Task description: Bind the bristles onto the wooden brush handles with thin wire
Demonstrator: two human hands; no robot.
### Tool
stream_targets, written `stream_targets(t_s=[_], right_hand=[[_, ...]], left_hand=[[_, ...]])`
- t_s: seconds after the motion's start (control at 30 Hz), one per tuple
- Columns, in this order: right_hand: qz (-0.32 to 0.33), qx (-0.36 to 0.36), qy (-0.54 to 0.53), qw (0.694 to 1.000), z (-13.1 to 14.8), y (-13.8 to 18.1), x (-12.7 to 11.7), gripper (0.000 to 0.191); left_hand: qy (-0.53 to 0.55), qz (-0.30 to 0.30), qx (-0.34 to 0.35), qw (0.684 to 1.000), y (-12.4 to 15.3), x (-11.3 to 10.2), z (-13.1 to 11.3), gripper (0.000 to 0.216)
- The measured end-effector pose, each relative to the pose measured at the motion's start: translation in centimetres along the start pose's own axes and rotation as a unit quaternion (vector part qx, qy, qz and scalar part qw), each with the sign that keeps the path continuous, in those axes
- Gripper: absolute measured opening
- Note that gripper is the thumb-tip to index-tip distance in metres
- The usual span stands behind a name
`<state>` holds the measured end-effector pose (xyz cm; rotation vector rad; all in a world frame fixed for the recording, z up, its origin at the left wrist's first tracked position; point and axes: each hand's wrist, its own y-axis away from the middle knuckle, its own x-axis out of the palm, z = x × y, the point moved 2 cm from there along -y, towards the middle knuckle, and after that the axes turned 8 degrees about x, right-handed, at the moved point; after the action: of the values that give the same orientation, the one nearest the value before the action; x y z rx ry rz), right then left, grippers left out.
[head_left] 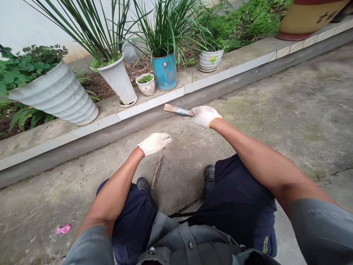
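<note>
My left hand (154, 143), in a white knitted glove, is closed in a pinch. A thin curved strand (174, 130), wire or plant stem, I cannot tell which, sticks out from its fingertips. To the right and farther forward, my gloved right hand (204, 115) is closed on one end of a short wooden stick (168, 108). Silvery wire (182, 111) is wound round the stick's middle. Below my left hand a second wooden stick (157, 172) lies on the concrete beside my shoe (143, 184).
A tiled curb (154, 103) crosses ahead. On it stand a ribbed white pot (63, 97), a tall white pot (120, 81), a blue pot (164, 73) and smaller pots. A large yellow pot (306, 18) is at upper right. A pink object (63, 229) lies at lower left.
</note>
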<state>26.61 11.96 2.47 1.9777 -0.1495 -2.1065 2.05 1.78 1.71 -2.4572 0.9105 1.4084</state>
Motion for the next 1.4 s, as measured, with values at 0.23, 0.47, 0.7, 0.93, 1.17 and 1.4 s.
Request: stream_targets(t_s=[0.23, 0.47, 0.7, 0.93, 1.17, 1.4], right_hand=[[0.215, -0.155, 0.135, 0.955, 0.8, 2.0, 3.7, 0.023], [0.228, -0.295, -0.059, 0.926, 2.2, 3.9, 2.5, 0.029], [0.009, -0.080, -0.086, 0.993, 0.9, 1.0, 0.1, 0.036], [0.055, 0.010, 0.057, 0.997, -0.1, 0.3, 0.9, 0.039], [0.270, -0.268, 0.088, 0.920, 2.1, 3.7, 4.1, 0.016], [0.163, -0.247, -0.097, 0.950, 2.5, 4.1, 1.0, 0.030]], left_hand=[[-0.018, -0.049, -0.025, 0.998, 0.1, -1.1, 0.8, 0.037], [0.036, -0.033, -0.004, 0.999, 0.0, -0.6, 0.7, 0.035], [0.012, -0.021, 0.013, 1.000, -0.2, -0.1, -0.2, 0.040], [-0.014, -0.034, 0.003, 0.999, 0.3, -0.7, -0.3, 0.037], [-0.019, -0.058, -0.011, 0.998, 0.5, -1.4, 0.5, 0.037], [0.030, -0.033, -0.001, 0.999, 0.1, -0.4, 0.6, 0.032]])
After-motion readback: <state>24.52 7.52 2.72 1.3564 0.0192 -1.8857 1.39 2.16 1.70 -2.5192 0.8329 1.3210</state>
